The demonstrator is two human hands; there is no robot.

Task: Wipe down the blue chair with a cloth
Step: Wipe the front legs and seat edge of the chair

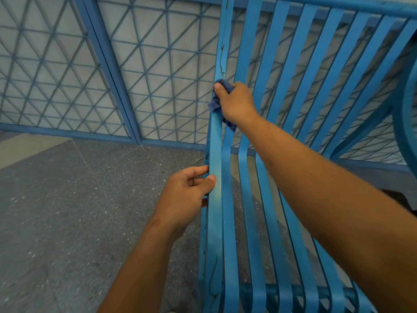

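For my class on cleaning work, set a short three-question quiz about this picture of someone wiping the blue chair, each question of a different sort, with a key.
1. True or false: the right hand presses the cloth against the chair's leftmost slat.
2. What is the left hand doing? A) holding a spray bottle B) gripping the edge of the leftmost slat C) resting on the floor
3. Fill in: behind the chair stands a blue metal ____ with a criss-cross pattern.

Key: 1 true; 2 B; 3 fence
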